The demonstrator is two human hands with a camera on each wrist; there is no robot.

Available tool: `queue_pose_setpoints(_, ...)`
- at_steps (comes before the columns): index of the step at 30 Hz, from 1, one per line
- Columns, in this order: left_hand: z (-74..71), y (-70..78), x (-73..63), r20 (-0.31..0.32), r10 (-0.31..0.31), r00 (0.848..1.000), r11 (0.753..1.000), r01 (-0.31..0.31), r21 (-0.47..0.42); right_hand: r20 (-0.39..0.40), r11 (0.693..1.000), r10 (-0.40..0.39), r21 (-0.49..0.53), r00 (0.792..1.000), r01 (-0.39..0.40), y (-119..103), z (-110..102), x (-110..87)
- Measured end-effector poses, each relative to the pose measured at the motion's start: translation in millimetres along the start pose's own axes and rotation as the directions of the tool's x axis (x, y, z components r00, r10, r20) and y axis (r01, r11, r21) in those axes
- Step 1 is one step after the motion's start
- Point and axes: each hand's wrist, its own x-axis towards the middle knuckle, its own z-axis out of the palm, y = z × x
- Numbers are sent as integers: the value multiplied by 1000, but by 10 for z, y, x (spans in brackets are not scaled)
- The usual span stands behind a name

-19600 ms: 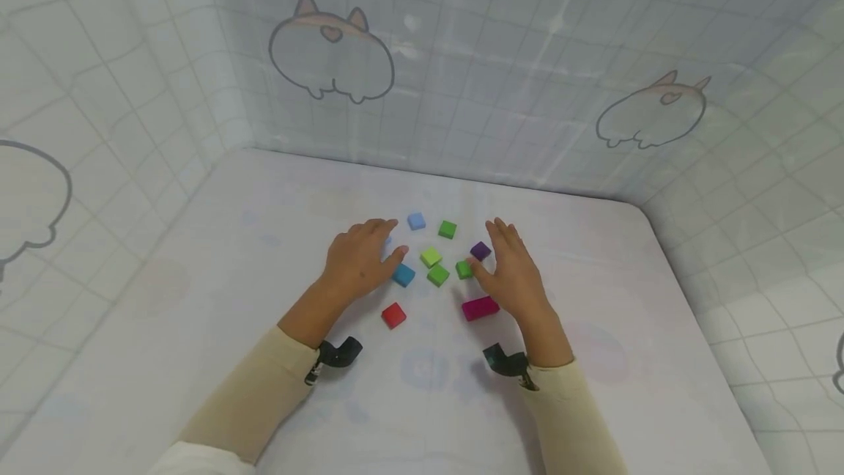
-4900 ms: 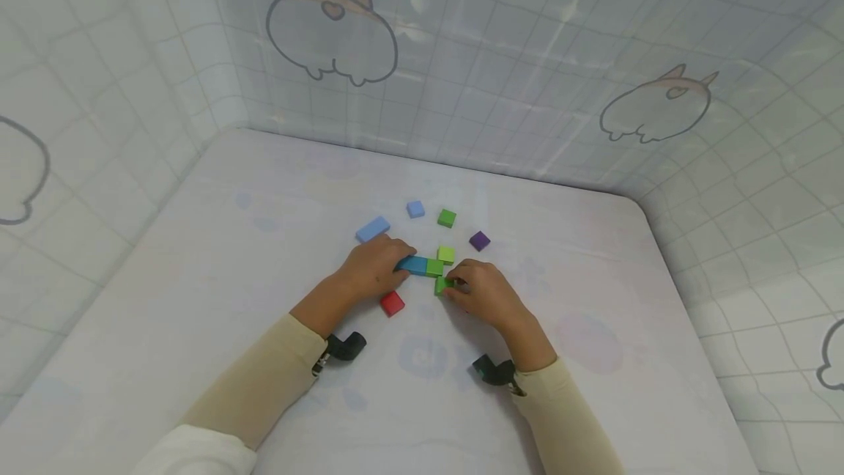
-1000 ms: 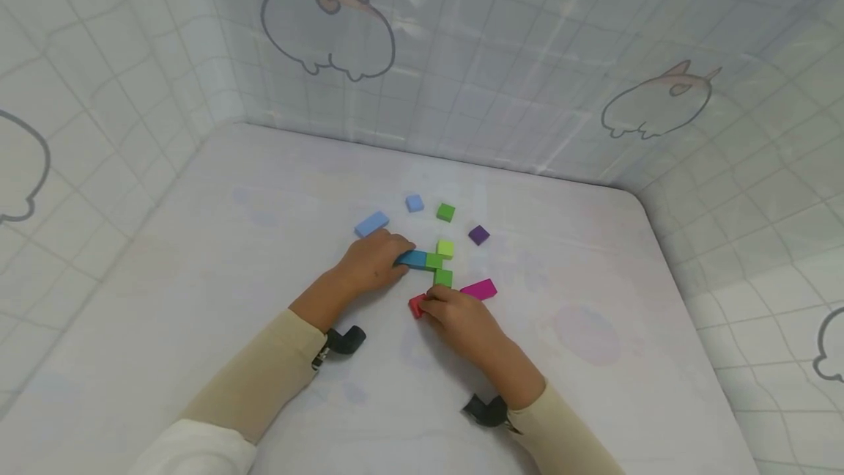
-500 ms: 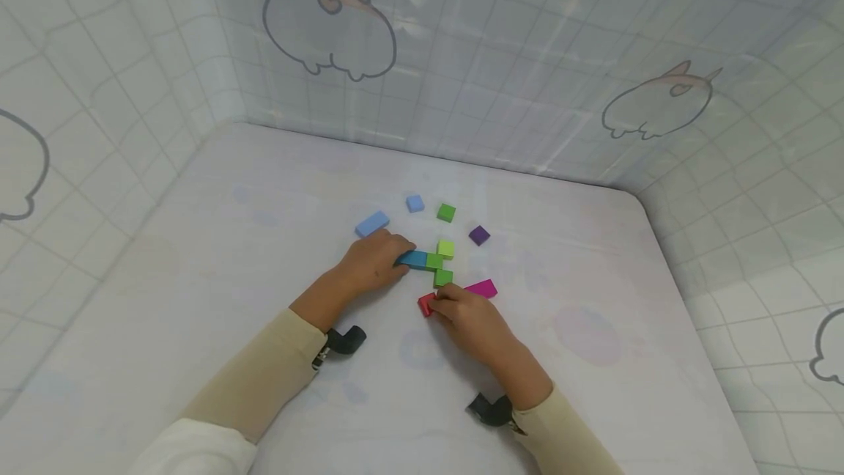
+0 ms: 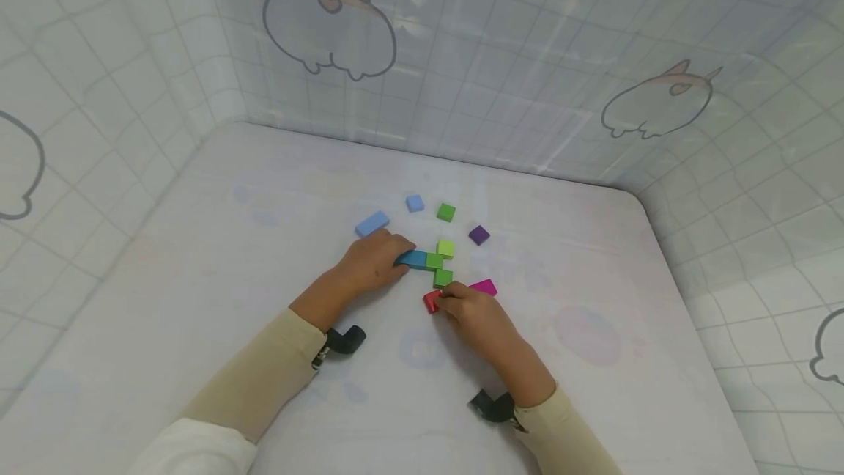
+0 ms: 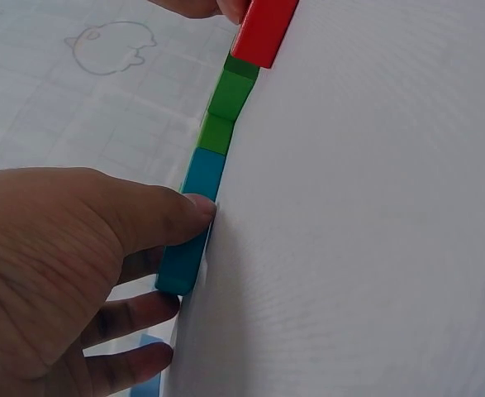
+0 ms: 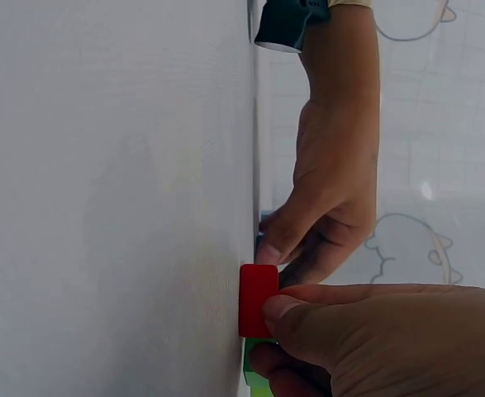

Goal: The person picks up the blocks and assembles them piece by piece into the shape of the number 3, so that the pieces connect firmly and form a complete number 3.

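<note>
Because the right hand (image 5: 473, 316) curls over it, the small red square block (image 5: 431, 302) shows only its left part in the head view, while the right wrist view shows it pinched between thumb and fingers, flat on the pale padded mat (image 5: 231, 299) just toward the near edge from the lowest green cube (image 5: 443, 278). The flat magenta block (image 5: 484, 286) beside it is partly covered by the same hand. The left hand (image 5: 374, 264) grips the left end of the long teal block (image 5: 413, 259), thumb on its near side and fingers along the far side, so that end is hidden in the head view. That teal block meets a green cube (image 5: 434, 261) at its right end, and a lime-green cube (image 5: 445, 248) sits at that cube's far right corner; whether they touch is unclear. All the blocks look matte and sharp-edged, either squares or short bars; their material is hard to tell. Toward the far edge of the mat lie a pale blue bar (image 5: 372, 223), a small pale blue square (image 5: 415, 203), a dark green cube (image 5: 446, 212) and a purple cube (image 5: 479, 234), each apart from the others. The soft walls (image 5: 527, 57) around the mat carry a grid pattern with cartoon animal outlines.
</note>
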Motion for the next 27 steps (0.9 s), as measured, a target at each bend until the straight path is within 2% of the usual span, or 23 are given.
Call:
queue_pose_setpoints(8,7,-4,-3,0,1,1000,1000,-1,2,-33,1000,-21,5,999,21,60,45,-14)
queue_pose_setpoints(27,53,-11,-9,-1,-9,1000,1000,9,8,-53,999,-34,-16,998,33,66,73,-29)
